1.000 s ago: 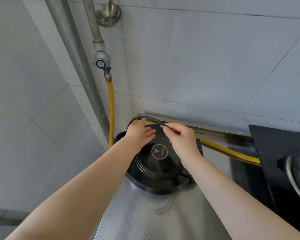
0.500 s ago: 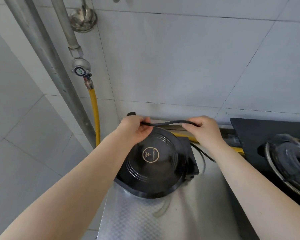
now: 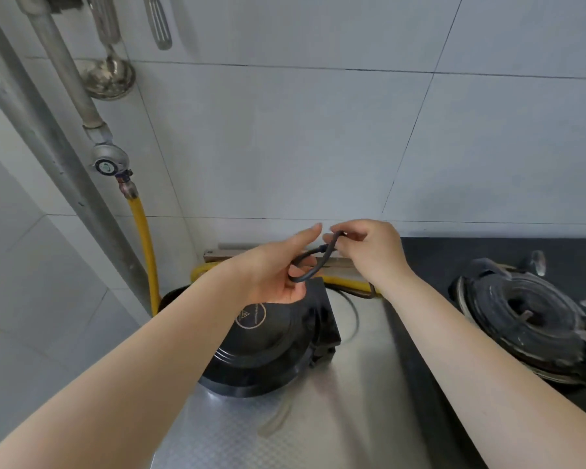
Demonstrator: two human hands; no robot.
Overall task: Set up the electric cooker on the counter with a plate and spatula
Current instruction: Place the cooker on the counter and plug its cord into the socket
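The black round electric cooker (image 3: 268, 346) sits closed on the steel counter (image 3: 352, 418) against the tiled wall. Its black power cord (image 3: 310, 265) is lifted above the cooker's back edge in a loop. My left hand (image 3: 281, 265) has the loop running across its palm, with the index finger stretched out. My right hand (image 3: 369, 245) pinches the cord's upper bend between thumb and fingers. More cord (image 3: 354, 313) trails on the counter to the right of the cooker. No plate is in view.
A yellow gas hose (image 3: 146, 252) runs down from a valve (image 3: 107, 164) and along the wall behind the cooker. A black gas stove with a burner (image 3: 521, 319) stands at right. A ladle (image 3: 107, 72) and a slotted spatula (image 3: 158, 25) hang on the wall at upper left.
My hands have come together and risen, so the cord that was stretched straight between them now forms a loop. The view has tilted up and shifted right.
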